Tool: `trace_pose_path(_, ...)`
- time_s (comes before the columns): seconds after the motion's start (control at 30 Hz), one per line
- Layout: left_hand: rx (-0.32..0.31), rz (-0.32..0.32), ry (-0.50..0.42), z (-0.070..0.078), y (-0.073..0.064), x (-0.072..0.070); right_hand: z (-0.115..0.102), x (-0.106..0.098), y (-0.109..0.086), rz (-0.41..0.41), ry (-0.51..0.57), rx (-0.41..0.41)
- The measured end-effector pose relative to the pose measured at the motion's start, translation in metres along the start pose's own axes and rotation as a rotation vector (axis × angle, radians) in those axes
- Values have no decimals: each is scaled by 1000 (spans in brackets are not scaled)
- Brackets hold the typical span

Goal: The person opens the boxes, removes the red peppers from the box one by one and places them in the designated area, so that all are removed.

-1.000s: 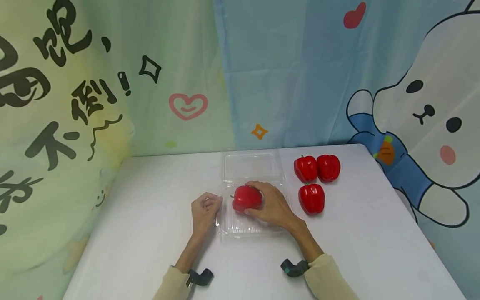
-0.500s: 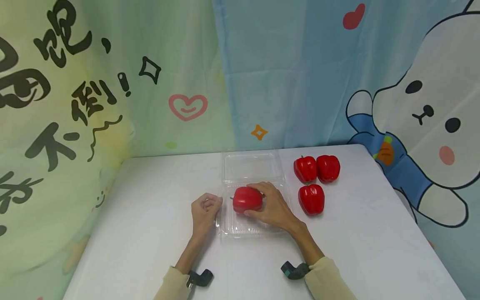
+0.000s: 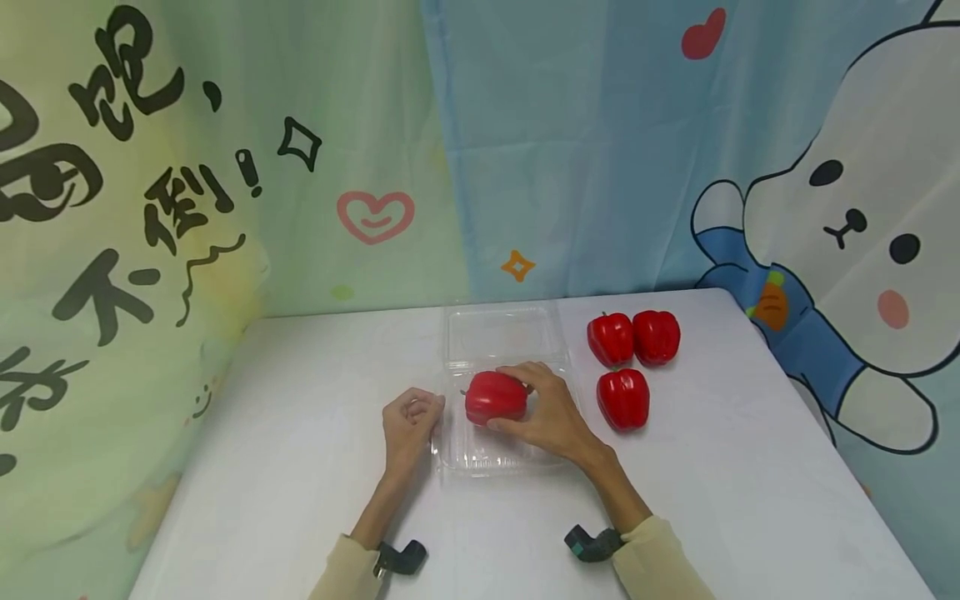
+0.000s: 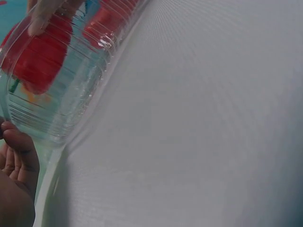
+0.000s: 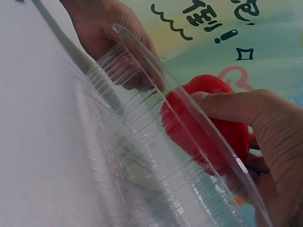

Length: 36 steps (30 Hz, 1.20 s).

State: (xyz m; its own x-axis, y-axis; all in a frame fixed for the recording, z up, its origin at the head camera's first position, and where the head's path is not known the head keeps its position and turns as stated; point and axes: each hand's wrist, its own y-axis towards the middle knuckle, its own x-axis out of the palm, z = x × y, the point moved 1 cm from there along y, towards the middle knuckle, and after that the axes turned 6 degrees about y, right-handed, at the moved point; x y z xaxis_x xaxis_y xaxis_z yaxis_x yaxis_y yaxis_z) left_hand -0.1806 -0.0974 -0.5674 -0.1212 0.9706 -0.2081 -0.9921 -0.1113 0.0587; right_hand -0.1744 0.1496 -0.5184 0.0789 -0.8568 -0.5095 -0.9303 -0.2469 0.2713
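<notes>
A red bell pepper (image 3: 496, 397) lies on its side over the base of an open clear plastic clamshell box (image 3: 480, 461), its stem end to the left. My right hand (image 3: 550, 410) holds it from the right, thumb at the near side and fingers at the far side. In the right wrist view the thumb (image 5: 232, 105) rests on the pepper, seen partly through the box wall. My left hand (image 3: 410, 423) pinches the box's left rim, its other fingers curled. The left wrist view has that thumb and fingertip right at the box corner.
Three more red bell peppers stand close together right of the box: one pepper (image 3: 611, 338) at the back left, one (image 3: 657, 337) beside it, one (image 3: 623, 399) nearer. The box lid (image 3: 504, 335) lies folded back on the white table (image 3: 300, 467). A printed curtain (image 3: 540, 150) hangs behind.
My right hand has shifted very slightly right, with a little more gap showing between palm and pepper. The pepper, box and left hand stay essentially in place.
</notes>
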Motion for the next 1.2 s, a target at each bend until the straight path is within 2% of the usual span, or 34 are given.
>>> trace_pose_path(0.47,-20,5,-4,-4,-1,-1,-2,-1,-2,33,15,6)
trace_pose_path(0.9,-20,22,36,1,-4,-3,-2,-2,-1,67,31,-4)
trace_pose_path(1.2,-7,16,25,1,-2,1,-1,-13,-2,104,33,-6)
